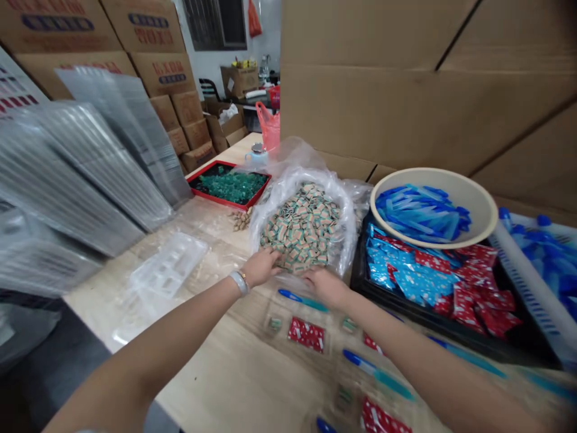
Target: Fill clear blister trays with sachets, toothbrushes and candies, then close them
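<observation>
Both of my hands reach into a clear plastic bag [293, 180] heaped with small wrapped pieces [302, 225]. My left hand [260, 266], with a bracelet at the wrist, has its fingers curled down into the near edge of the heap. My right hand [325, 284] lies at the bag's front lip with its fingers tucked under and hidden. On the wooden table [234, 373] before me lie a clear blister tray holding blue pens [303, 299], red packets [306, 334] and small wrapped pieces.
A beige bowl [478, 204] of blue sticks rests on a black tray [451, 328] of blue and red packets at the right. A red tray [198, 187] of green pieces stands behind. Stacked clear blister sheets [76, 174] lean at left. Cardboard boxes [406, 78] wall the back.
</observation>
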`<state>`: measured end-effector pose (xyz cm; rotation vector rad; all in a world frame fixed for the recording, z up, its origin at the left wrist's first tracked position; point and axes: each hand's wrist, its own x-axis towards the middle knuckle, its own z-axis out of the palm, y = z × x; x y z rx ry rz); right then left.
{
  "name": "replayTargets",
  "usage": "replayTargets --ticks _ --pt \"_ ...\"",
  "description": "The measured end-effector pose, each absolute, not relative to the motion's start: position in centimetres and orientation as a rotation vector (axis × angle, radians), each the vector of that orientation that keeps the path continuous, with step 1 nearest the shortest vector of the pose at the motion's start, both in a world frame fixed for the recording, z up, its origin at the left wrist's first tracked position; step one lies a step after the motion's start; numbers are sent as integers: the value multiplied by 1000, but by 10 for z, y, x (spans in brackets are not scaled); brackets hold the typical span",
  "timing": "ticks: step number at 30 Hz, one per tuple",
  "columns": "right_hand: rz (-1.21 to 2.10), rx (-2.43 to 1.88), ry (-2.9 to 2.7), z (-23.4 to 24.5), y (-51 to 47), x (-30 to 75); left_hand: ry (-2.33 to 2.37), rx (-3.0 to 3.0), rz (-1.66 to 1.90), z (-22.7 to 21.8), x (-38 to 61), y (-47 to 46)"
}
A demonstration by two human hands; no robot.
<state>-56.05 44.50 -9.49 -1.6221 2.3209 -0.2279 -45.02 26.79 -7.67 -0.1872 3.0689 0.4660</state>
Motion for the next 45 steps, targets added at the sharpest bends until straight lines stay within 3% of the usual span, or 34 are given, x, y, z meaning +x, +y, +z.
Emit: replayTargets --ticks 7,12,19,26,32,36,40,45 --pt "-260 -1595 2343 -84 453 -567 3025 164 480 -74 -456 270" --pt "-233 -1533 2499 -68 446 -568 2925 86 669 -68 -474 265" --pt "45 -1900 2672 -66 442 -549 2892 32 806 -59 -509 248" --pt "103 -1638 2818 -62 437 -556 2936 81 853 -58 -502 250" --pt "303 -1377 2761 -60 433 -566 3017 340 314 -62 -480 262" --pt "385 -1643 2616 -70 442 -564 3003 411 54 -74 -471 262" --pt "236 -1878 2300 -79 464 -561 2861 576 132 -82 -461 255" --pt "41 -1646 2288 -76 471 -566 2851 490 411 -83 -461 246"
